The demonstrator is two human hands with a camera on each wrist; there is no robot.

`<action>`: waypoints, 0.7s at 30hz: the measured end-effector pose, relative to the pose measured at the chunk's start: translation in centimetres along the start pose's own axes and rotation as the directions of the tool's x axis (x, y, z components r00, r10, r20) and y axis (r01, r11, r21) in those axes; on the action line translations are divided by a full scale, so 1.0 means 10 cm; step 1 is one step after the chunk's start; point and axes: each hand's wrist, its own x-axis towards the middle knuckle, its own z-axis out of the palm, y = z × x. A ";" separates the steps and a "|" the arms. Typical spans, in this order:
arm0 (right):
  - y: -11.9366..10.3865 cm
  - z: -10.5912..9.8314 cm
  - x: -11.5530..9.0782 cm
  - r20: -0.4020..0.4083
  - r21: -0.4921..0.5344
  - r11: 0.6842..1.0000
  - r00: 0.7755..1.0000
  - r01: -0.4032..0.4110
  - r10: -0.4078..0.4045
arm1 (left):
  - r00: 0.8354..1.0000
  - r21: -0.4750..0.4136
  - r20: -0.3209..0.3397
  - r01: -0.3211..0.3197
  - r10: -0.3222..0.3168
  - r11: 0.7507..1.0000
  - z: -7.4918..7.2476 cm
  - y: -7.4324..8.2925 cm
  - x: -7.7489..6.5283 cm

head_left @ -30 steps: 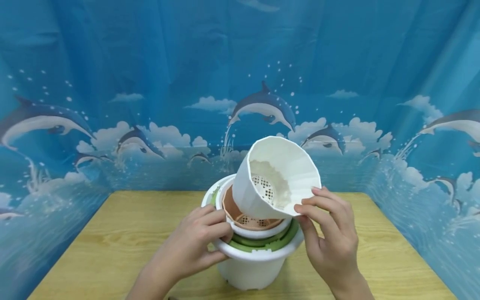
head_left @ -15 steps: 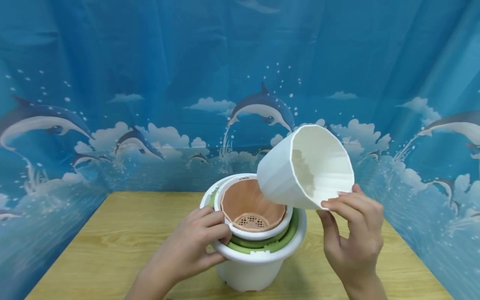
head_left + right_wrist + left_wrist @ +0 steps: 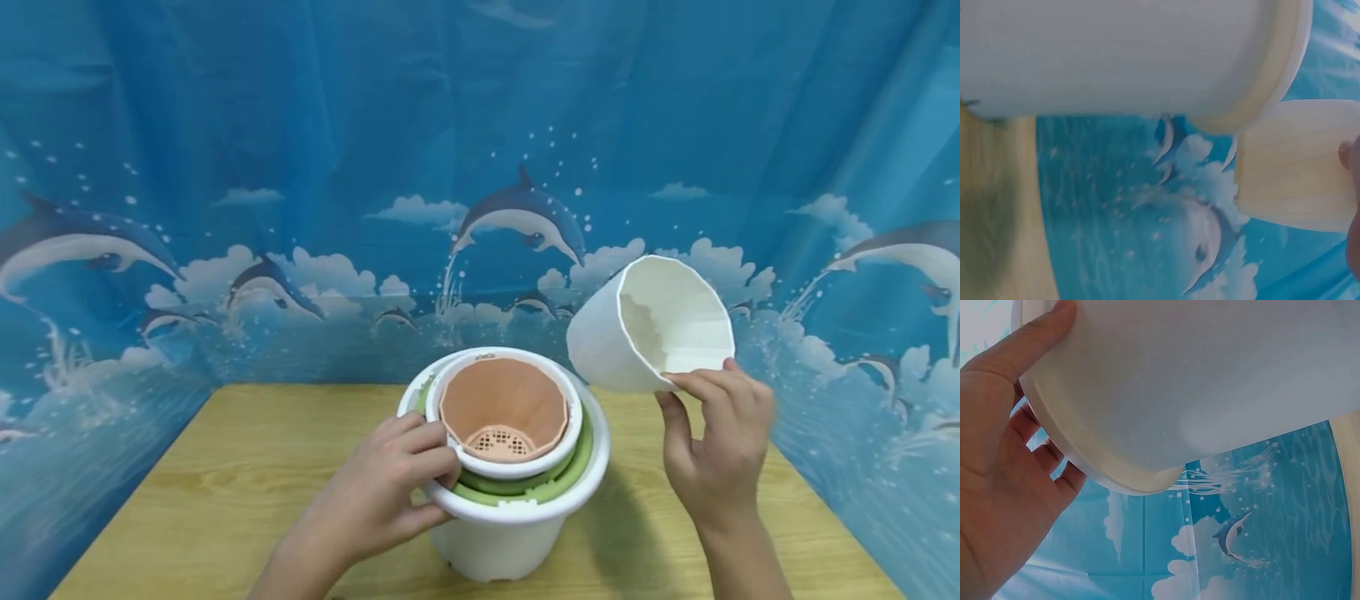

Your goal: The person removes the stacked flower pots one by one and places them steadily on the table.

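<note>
A nested stack of plastic flower pots stands upright on the table. Its outermost pot (image 3: 498, 542) is large and white, with a green pot (image 3: 573, 471), a smaller white pot (image 3: 501, 468) and a terracotta-coloured pot (image 3: 517, 392) inside. My left hand (image 3: 390, 479) grips the big pot's rim at the left, thumb below and fingers over the edge; the left wrist view shows this thumb (image 3: 1029, 340) on the outer wall. Up to the right of the stack, my right hand (image 3: 720, 433) pinches the rim of a faceted white pot (image 3: 607, 342), which is tilted in the air, mouth toward me.
The wooden table (image 3: 247, 475) extends to both sides of the stack. A blue curtain (image 3: 337, 167) printed with dolphins and clouds encloses its back and sides. A shadow (image 3: 622, 533) falls on the tabletop right of the stack.
My right hand has carried the faceted white pot from over the stack out to the right, uncovering the terracotta-coloured pot. The left hand stays on the big pot's rim.
</note>
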 end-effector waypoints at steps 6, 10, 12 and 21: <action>0.31 0.00 -0.20 0.153 -0.072 0.997 0.987 -0.030 0.041 | 1.000 0.003 -0.004 0.003 -0.003 1.000 0.00 -0.01 -0.01; 0.48 -0.02 -0.36 0.303 -0.116 0.990 0.946 -0.086 0.117 | 1.000 0.009 -0.010 -0.003 0.003 1.000 0.00 -0.01 -0.01; 0.56 -0.02 -0.44 0.355 -0.143 0.984 0.923 -0.104 0.149 | 1.000 0.004 -0.012 -0.004 0.004 1.000 0.00 -0.01 -0.01; 0.86 -0.02 -0.79 0.407 -0.223 0.967 0.890 -0.122 0.207 | 1.000 -0.013 -0.005 0.007 -0.008 1.000 0.01 -0.01 -0.01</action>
